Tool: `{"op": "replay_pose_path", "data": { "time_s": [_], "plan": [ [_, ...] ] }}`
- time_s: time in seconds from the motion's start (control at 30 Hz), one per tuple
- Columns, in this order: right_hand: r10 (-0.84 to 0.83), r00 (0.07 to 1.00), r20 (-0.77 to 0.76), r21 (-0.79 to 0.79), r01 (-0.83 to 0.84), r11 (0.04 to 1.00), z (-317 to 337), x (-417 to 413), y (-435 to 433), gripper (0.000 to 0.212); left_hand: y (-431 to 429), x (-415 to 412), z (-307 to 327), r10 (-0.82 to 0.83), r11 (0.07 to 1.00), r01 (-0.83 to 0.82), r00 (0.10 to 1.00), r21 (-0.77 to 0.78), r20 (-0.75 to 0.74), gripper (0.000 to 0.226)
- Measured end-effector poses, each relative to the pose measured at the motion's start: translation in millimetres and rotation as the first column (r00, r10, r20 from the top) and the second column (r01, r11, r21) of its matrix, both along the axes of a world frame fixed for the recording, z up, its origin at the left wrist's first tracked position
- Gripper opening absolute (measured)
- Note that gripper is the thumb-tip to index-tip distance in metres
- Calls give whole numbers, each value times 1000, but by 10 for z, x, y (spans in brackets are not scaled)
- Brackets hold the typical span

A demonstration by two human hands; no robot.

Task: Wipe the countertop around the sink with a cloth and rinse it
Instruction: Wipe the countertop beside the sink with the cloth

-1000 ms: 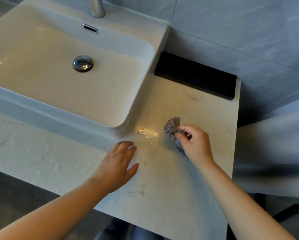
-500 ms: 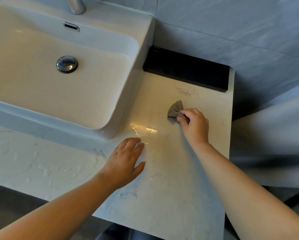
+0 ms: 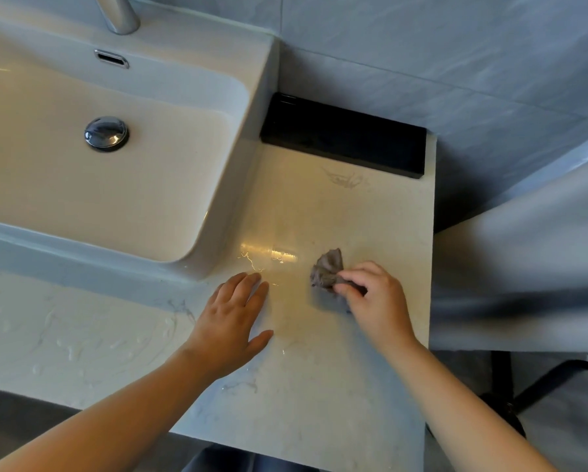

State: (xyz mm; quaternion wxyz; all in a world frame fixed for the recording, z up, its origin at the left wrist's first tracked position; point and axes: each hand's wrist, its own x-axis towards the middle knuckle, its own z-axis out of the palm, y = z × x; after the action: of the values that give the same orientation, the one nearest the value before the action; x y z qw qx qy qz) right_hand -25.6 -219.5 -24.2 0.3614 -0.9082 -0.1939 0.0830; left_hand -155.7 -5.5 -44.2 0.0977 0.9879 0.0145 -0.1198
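A small grey cloth (image 3: pixel 325 269) lies bunched on the pale marble countertop (image 3: pixel 336 386), to the right of the white rectangular sink (image 3: pixel 258 107). My right hand (image 3: pixel 376 303) grips the cloth with curled fingers and holds it against the stone. My left hand (image 3: pixel 233 321) rests flat on the countertop, fingers straight, just below the sink's front right corner. A wet shiny patch (image 3: pixel 267 255) glints between the two hands. The chrome faucet (image 3: pixel 119 13) rises at the sink's back, and the drain plug (image 3: pixel 106 133) sits in the basin.
A black rectangular block (image 3: pixel 343 137) lies along the tiled wall behind the wiped area. Water droplets (image 3: pixel 74 342) streak the countertop to the left, in front of the sink. The countertop's right edge (image 3: pixel 430 267) drops off beside a pale grey surface.
My right hand pushed the cloth away toward the black block, then drew it back toward me. My left hand stayed flat on the stone.
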Motion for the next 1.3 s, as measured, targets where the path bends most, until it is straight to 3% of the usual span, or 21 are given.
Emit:
{"op": "replay_pose_path", "data": {
  "time_s": [0.13, 0.3, 0.43, 0.7, 0.93, 1.1, 1.3],
  "plan": [
    [-116, 987, 112, 11, 116, 993, 194, 533, -90, 17, -21, -20, -21, 6, 1000, -6, 1000, 0, -6, 78],
    [-196, 976, 98, -78, 204, 976, -38, 1051, -213, 22, -24, -8, -18, 3, 1000, -3, 1000, 19, 3, 81],
    [-242, 962, 127, -78, 252, 964, -245, 907, -238, 21, -23, -10, -23, 4, 1000, -4, 1000, 14, -3, 82],
    [-177, 974, 142, -79, 189, 979, -325, 177, -302, 17, -26, -7, -32, 4, 1000, -4, 1000, 14, -3, 82],
    [-92, 996, -17, -106, 90, 990, -203, -114, -397, 16, -124, 86, 88, -18, 997, 17, 1000, 70, 8, 78],
    [-225, 972, 72, -9, 226, 974, 91, 153, -592, 18, -292, 125, 120, -96, 995, 96, 995, -2, 30, 72],
    [-285, 953, 100, -85, 293, 952, -64, 741, -810, 22, -373, 140, 13, -167, 984, 168, 986, 59, -8, 75]
  ]
}}
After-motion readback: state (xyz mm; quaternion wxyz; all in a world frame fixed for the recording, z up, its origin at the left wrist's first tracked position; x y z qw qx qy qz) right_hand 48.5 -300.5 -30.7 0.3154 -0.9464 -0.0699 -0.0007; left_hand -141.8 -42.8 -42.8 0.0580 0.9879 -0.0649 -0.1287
